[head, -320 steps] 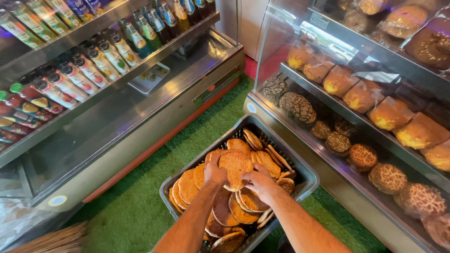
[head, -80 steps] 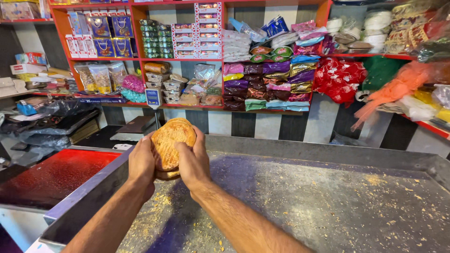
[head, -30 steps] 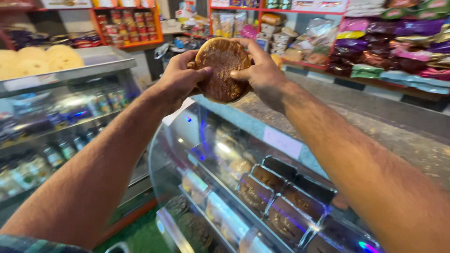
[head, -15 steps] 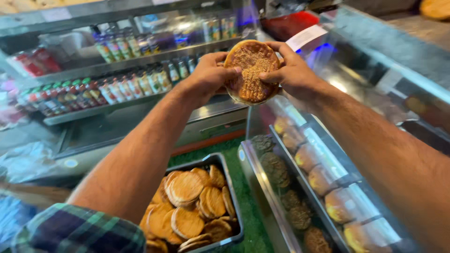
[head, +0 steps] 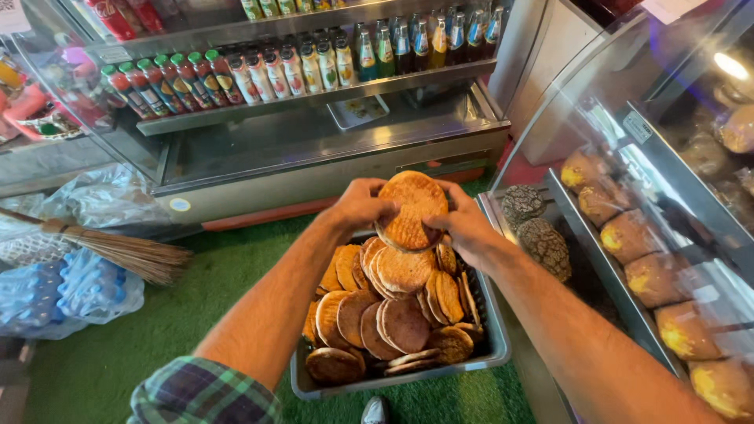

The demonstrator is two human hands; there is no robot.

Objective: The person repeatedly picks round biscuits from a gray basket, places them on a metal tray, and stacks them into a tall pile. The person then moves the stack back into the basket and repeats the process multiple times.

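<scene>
both hands, left hand (head: 360, 208) and right hand (head: 465, 228), fingers curled round a flat round bread (head: 411, 209), held just above a grey tray (head: 479, 357) of breads, capped bottles (head: 259, 72) shelved behind, small white label (head: 638, 127) on glass case right

Green turf floor (head: 141, 330); steel drinks cooler (head: 314, 149) behind; glass display case (head: 667, 196) right; broom (head: 110, 247) left.
</scene>
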